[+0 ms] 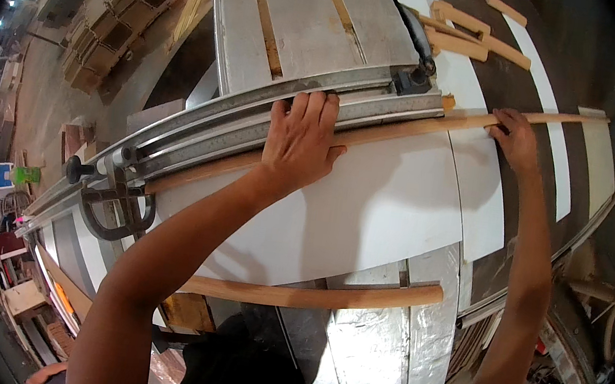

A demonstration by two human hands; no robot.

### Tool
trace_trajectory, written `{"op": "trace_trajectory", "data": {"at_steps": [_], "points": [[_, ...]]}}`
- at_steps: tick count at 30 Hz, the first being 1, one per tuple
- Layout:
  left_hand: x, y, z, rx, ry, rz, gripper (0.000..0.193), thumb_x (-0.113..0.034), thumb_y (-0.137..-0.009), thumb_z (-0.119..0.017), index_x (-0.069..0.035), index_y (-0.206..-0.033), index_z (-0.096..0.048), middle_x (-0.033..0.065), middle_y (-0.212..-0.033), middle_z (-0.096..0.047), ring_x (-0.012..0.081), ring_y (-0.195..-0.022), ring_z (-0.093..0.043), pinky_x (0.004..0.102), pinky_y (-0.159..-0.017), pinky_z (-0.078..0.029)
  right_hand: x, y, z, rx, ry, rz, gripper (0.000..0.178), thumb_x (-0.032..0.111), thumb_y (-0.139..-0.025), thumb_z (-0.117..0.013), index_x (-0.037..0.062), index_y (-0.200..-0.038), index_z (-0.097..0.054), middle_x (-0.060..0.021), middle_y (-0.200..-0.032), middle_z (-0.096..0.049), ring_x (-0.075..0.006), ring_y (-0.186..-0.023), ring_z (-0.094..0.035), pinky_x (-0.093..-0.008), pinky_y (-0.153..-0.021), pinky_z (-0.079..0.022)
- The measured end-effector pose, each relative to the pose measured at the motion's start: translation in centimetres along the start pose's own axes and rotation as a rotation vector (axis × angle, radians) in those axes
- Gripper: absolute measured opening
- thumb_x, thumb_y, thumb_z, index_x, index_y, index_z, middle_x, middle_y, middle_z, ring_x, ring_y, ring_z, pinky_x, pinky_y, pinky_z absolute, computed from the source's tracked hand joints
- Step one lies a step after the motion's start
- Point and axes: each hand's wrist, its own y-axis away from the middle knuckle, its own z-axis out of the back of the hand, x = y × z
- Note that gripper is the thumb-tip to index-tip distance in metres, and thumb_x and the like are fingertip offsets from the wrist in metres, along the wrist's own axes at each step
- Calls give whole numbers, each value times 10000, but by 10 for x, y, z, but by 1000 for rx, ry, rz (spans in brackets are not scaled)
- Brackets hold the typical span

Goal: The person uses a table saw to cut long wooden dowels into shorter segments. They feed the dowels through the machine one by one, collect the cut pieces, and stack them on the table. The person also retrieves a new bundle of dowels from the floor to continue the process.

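Two hands are steadying one long wooden strip, which is lying along a metal rail beside a white panel. With our left hand we are reaching over the rail, thumb apart from the fingers; whether they are gripping, we cannot tell. With our right hand we are pinching the strip toward its right end. A shorter wooden piece is lying nearer us.
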Motion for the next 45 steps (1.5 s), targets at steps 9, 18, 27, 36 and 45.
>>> {"op": "trace_trajectory", "data": {"at_steps": [9, 18, 27, 36, 45], "points": [[-2, 2, 0, -3, -5, 13, 833, -395, -718, -836, 30, -1341, -483, 124, -1196, -517, 280, -1106, -491, 455, -895, -387, 7, -1, 1, -23, -65, -53, 456, 170, -783, -805, 45, -1209, -696, -125, -1229, -660, -296, -1133, -618, -383, -989, -504], [0, 3, -4, -69, -40, -38, 795, -429, -732, -825, 7, -1309, -496, 102, -1172, -513, 255, -1086, -482, 440, -872, -381, -1, 2, -4, -33, -75, -32, 459, 205, -792, -814, 32, -1202, -699, -158, -1210, -663, -313, -1110, -629, -399, -963, -525], [1, 3, -3, -69, -43, -44, 794, -415, -734, -826, 9, -1313, -489, 103, -1161, -504, 253, -1071, -476, 443, -874, -380, 0, 4, -4, -38, -138, -36, 455, 187, -797, -812, 23, -1205, -694, -171, -1225, -643, -318, -1111, -624, -403, -965, -521], [0, 2, -3, -24, 2, -13, 811, -404, -740, -822, 26, -1335, -478, 128, -1230, -503, 280, -1131, -474, 469, -909, -373, -9, 4, -9, -43, -131, -30, 462, 191, -806, -804, 20, -1219, -686, -180, -1293, -620, -315, -1195, -593, -407, -1014, -497], [-1, 4, -1, -24, 17, -16, 809, -401, -738, -824, 24, -1332, -478, 136, -1229, -514, 292, -1124, -483, 462, -907, -378, 0, 6, -6, -40, -183, -66, 461, 189, -812, -800, 18, -1223, -683, -166, -1299, -625, -318, -1173, -608, -407, -998, -513]]}}
